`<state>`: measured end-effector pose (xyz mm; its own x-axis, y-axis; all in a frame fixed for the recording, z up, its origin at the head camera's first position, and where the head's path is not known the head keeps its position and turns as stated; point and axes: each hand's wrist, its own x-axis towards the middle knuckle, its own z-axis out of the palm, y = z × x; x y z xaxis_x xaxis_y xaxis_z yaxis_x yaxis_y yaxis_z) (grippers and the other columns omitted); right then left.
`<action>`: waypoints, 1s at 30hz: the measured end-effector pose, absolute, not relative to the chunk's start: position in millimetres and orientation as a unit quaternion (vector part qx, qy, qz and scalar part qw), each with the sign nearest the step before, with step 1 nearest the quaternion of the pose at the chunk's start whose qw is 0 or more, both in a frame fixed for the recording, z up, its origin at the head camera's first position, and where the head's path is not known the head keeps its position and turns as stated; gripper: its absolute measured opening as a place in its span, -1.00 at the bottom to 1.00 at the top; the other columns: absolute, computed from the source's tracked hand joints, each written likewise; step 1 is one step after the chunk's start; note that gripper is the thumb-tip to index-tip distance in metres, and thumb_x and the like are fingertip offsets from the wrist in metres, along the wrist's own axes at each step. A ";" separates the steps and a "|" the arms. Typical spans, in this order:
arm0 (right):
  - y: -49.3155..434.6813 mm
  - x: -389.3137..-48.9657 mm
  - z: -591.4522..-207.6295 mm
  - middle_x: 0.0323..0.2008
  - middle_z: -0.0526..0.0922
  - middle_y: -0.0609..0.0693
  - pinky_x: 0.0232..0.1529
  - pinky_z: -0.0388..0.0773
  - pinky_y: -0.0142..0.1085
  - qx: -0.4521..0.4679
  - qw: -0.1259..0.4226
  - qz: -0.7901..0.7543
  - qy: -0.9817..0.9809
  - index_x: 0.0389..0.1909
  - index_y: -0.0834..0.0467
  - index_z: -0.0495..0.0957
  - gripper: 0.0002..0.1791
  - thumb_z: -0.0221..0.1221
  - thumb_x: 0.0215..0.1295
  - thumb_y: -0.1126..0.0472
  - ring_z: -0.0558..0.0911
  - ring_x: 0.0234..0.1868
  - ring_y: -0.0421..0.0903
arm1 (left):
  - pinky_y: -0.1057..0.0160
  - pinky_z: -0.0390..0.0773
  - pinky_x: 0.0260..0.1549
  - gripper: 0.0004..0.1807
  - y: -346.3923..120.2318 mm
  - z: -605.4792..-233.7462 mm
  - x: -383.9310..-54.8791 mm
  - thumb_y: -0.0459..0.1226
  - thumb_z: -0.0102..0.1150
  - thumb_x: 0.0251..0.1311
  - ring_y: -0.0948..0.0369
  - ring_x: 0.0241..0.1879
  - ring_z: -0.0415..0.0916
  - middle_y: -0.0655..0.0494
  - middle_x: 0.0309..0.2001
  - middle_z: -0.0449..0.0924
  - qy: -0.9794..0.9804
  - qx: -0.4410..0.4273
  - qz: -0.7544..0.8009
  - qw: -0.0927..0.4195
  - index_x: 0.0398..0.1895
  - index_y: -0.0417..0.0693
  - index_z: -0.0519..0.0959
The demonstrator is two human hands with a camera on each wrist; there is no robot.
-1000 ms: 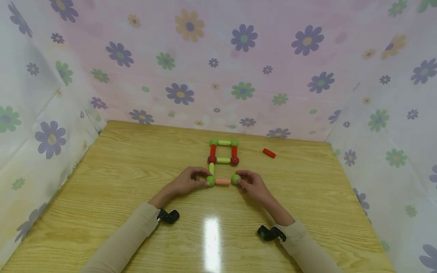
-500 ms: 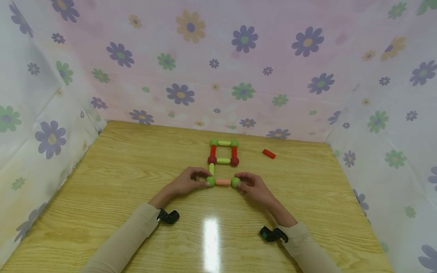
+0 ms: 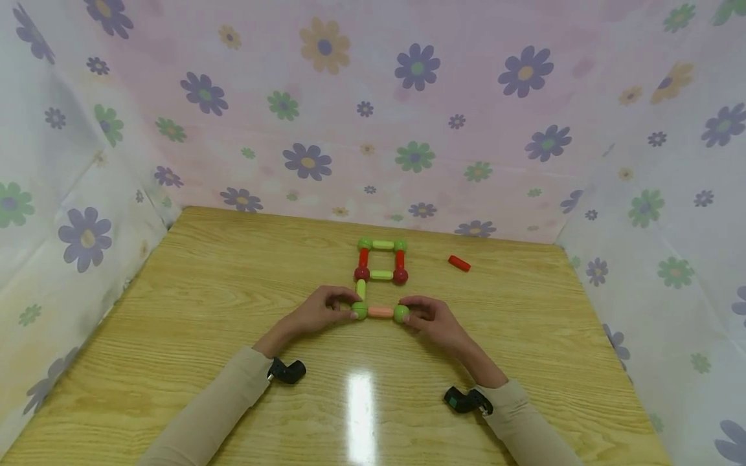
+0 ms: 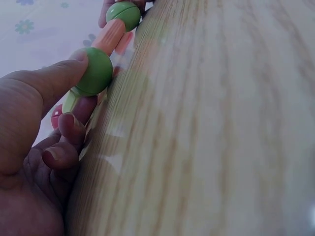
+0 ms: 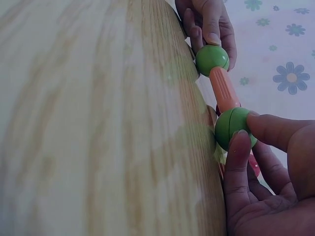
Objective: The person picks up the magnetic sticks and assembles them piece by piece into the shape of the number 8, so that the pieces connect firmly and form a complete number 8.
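Observation:
In the head view, a flat frame of toy rods and balls lies mid-table. My left hand (image 3: 319, 309) pinches a green ball (image 3: 359, 310) at its near left corner, thumb on the near side. My right hand (image 3: 436, 318) pinches another green ball (image 3: 401, 314) between thumb and fingers. An orange rod (image 3: 381, 312) spans the two balls; in the right wrist view the rod (image 5: 224, 88) meets both. From the left ball a yellow-green rod (image 3: 361, 289) runs back to a dark red ball (image 3: 362, 274), one corner of a square of rods.
A second dark red ball (image 3: 400, 276) is the square's near right corner, and green balls form its far corners. A loose red rod (image 3: 459, 263) lies to the right on the wooden table (image 3: 233, 259). Flowered cloth (image 3: 373, 116) hangs behind and at both sides.
My right hand has shifted its green ball slightly toward me, and the ball now lines up with the orange rod's right end. My left hand keeps its place on its ball.

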<state>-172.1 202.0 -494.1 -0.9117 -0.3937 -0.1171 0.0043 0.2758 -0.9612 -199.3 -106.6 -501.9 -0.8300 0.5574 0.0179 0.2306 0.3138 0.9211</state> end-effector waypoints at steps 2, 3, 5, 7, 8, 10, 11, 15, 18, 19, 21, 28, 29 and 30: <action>202.6 -171.4 -494.7 0.09 0.62 0.23 -0.20 0.59 -0.37 -0.125 0.171 -0.592 0.778 0.27 0.26 0.52 -0.60 0.20 0.46 0.29 0.64 -0.15 -0.21 | 0.32 0.39 -0.37 -0.67 -107.6 -503.4 -199.8 -0.21 0.37 0.29 0.23 -0.44 0.38 0.06 -0.05 0.68 0.793 0.247 0.534 0.156 0.10 -0.03 0.68; 202.9 -171.4 -495.1 0.09 0.62 0.23 -0.21 0.60 -0.36 -0.125 0.173 -0.594 0.776 0.28 0.25 0.52 -0.60 0.20 0.47 0.29 0.64 -0.16 -0.21 | 0.32 0.40 -0.37 -0.67 -107.5 -503.9 -200.0 -0.21 0.37 0.29 0.22 -0.43 0.38 0.06 -0.04 0.68 0.793 0.246 0.535 0.156 0.10 -0.02 0.68; 203.9 -172.0 -496.4 0.08 0.62 0.23 -0.21 0.61 -0.34 -0.126 0.175 -0.596 0.774 0.28 0.24 0.51 -0.59 0.19 0.48 0.26 0.64 -0.16 -0.20 | 0.32 0.41 -0.36 -0.68 -107.7 -504.3 -200.5 -0.21 0.37 0.29 0.21 -0.42 0.39 0.06 -0.02 0.69 0.792 0.246 0.536 0.157 0.09 -0.02 0.68; 204.8 -172.6 -497.4 0.10 0.62 0.24 -0.21 0.62 -0.32 -0.127 0.175 -0.597 0.773 0.29 0.24 0.51 -0.59 0.19 0.49 0.24 0.65 -0.16 -0.19 | 0.32 0.41 -0.35 -0.68 -107.8 -503.9 -200.8 -0.21 0.37 0.29 0.21 -0.40 0.39 0.07 -0.01 0.69 0.794 0.245 0.534 0.156 0.09 -0.01 0.68; 205.5 -173.0 -498.0 0.11 0.61 0.24 -0.20 0.62 -0.31 -0.127 0.175 -0.598 0.772 0.30 0.24 0.51 -0.58 0.19 0.49 0.24 0.65 -0.15 -0.19 | 0.32 0.41 -0.35 -0.68 -107.8 -504.1 -201.0 -0.20 0.37 0.29 0.21 -0.40 0.39 0.07 -0.01 0.69 0.795 0.244 0.533 0.156 0.10 -0.01 0.68; 206.6 -173.7 -499.0 0.14 0.60 0.24 -0.19 0.63 -0.30 -0.129 0.174 -0.599 0.771 0.31 0.23 0.50 -0.57 0.19 0.49 0.23 0.65 -0.14 -0.19 | 0.31 0.41 -0.34 -0.68 -107.9 -504.5 -201.3 -0.20 0.37 0.29 0.20 -0.39 0.39 0.07 0.00 0.68 0.797 0.243 0.531 0.156 0.10 0.00 0.68; 207.3 -173.9 -499.2 0.16 0.60 0.25 -0.19 0.63 -0.30 -0.129 0.175 -0.600 0.770 0.31 0.23 0.50 -0.57 0.19 0.49 0.23 0.65 -0.14 -0.19 | 0.31 0.41 -0.33 -0.67 -107.8 -504.4 -201.3 -0.20 0.37 0.30 0.20 -0.38 0.39 0.08 0.01 0.68 0.797 0.243 0.531 0.156 0.10 0.01 0.68; 208.6 -173.8 -499.2 0.18 0.59 0.25 -0.19 0.64 -0.30 -0.129 0.175 -0.605 0.766 0.32 0.24 0.49 -0.56 0.19 0.48 0.23 0.66 -0.15 -0.20 | 0.29 0.43 -0.31 -0.68 -107.4 -504.2 -200.8 -0.19 0.36 0.30 0.18 -0.35 0.40 0.09 0.03 0.68 0.796 0.245 0.532 0.154 0.11 0.02 0.68; 209.6 -173.8 -498.1 0.20 0.58 0.24 -0.20 0.64 -0.31 -0.127 0.172 -0.614 0.760 0.32 0.25 0.49 -0.56 0.19 0.48 0.25 0.66 -0.17 -0.20 | 0.29 0.43 -0.30 -0.68 -106.8 -504.4 -201.1 -0.19 0.36 0.30 0.19 -0.35 0.40 0.10 0.03 0.68 0.795 0.245 0.534 0.155 0.11 0.04 0.68; 209.8 -174.0 -497.8 0.21 0.58 0.24 -0.21 0.64 -0.31 -0.126 0.170 -0.617 0.758 0.32 0.26 0.48 -0.56 0.19 0.49 0.25 0.66 -0.17 -0.20 | 0.29 0.43 -0.30 -0.68 -106.7 -504.6 -201.2 -0.19 0.36 0.31 0.19 -0.35 0.40 0.10 0.03 0.68 0.794 0.245 0.534 0.155 0.10 0.04 0.68; 210.5 -174.3 -497.5 0.21 0.58 0.22 -0.21 0.64 -0.32 -0.122 0.165 -0.624 0.754 0.31 0.29 0.48 -0.56 0.19 0.49 0.25 0.66 -0.18 -0.20 | 0.29 0.42 -0.30 -0.68 -106.7 -505.2 -201.6 -0.19 0.36 0.31 0.20 -0.36 0.39 0.10 0.03 0.68 0.793 0.244 0.536 0.157 0.11 0.04 0.68; 214.8 -177.5 -498.4 0.10 0.59 0.11 -0.14 0.63 -0.38 -0.046 0.139 -0.689 0.710 0.34 0.40 0.39 -0.53 0.04 0.59 0.19 0.62 -0.16 -0.21 | 0.29 0.42 -0.30 -0.67 -107.5 -506.1 -201.9 -0.19 0.37 0.30 0.19 -0.36 0.39 0.06 0.03 0.68 0.789 0.243 0.542 0.157 0.11 0.01 0.68; 215.8 -178.6 -498.5 0.08 0.58 0.07 -0.13 0.62 -0.38 -0.026 0.135 -0.710 0.691 0.34 0.41 0.38 -0.53 0.02 0.60 0.19 0.61 -0.16 -0.21 | 0.29 0.42 -0.31 -0.68 -107.7 -506.5 -201.8 -0.20 0.37 0.30 0.19 -0.37 0.38 0.05 0.03 0.68 0.789 0.244 0.542 0.156 0.10 0.00 0.68; 217.3 -179.8 -498.4 0.07 0.58 0.02 -0.11 0.62 -0.39 -0.009 0.130 -0.730 0.670 0.34 0.40 0.37 -0.54 0.01 0.61 0.19 0.61 -0.15 -0.21 | 0.30 0.42 -0.32 -0.68 -107.9 -507.2 -201.9 -0.20 0.36 0.30 0.19 -0.38 0.38 0.05 0.02 0.68 0.789 0.245 0.542 0.155 0.10 -0.01 0.68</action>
<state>-179.8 217.3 -498.4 -0.9659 -0.2019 -0.1624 0.1790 -0.0669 -0.9816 -201.9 -107.9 -507.2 -0.8319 0.5545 0.0217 0.2192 0.2925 0.9308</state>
